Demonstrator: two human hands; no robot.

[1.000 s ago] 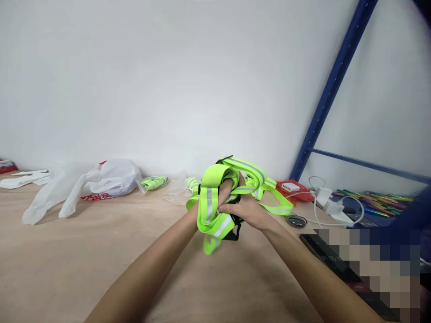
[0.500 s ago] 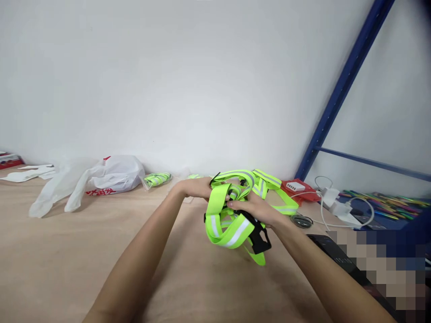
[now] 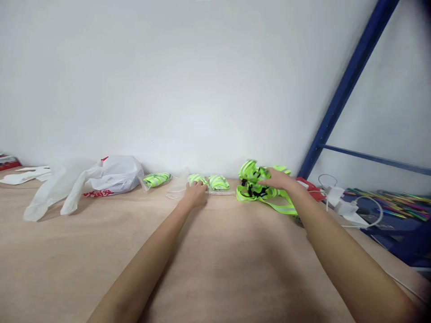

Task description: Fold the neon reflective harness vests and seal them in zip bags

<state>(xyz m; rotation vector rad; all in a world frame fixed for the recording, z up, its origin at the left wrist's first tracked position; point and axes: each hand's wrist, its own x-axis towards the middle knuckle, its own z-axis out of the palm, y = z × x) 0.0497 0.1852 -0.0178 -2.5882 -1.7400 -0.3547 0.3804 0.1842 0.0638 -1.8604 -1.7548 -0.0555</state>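
My left hand (image 3: 196, 194) reaches to the back of the table, its fingers apart and resting on a folded neon-green reflective strap vest (image 3: 194, 178) in a clear plastic bag. A second bagged vest (image 3: 219, 182) lies just right of it. Farther right, my right hand (image 3: 279, 179) is at a loose bundle of neon-green reflective strap vests (image 3: 249, 172) with black buckles. Its fingers are stretched out against the bundle's right side, not wrapped round it. Another bagged vest (image 3: 156, 179) lies to the left.
A white plastic bag with red print (image 3: 121, 175) and crumpled white plastic (image 3: 72, 188) lie at the left by the wall. White chargers and cables (image 3: 345, 204), a red packet (image 3: 311, 188), a blue metal frame (image 3: 346, 94) and colourful pens (image 3: 387, 204) are at the right.
The vest straps held in both hands have gone down onto the bundle at the back right. My left hand has left them and moved left to a bagged vest; my right hand has moved back.
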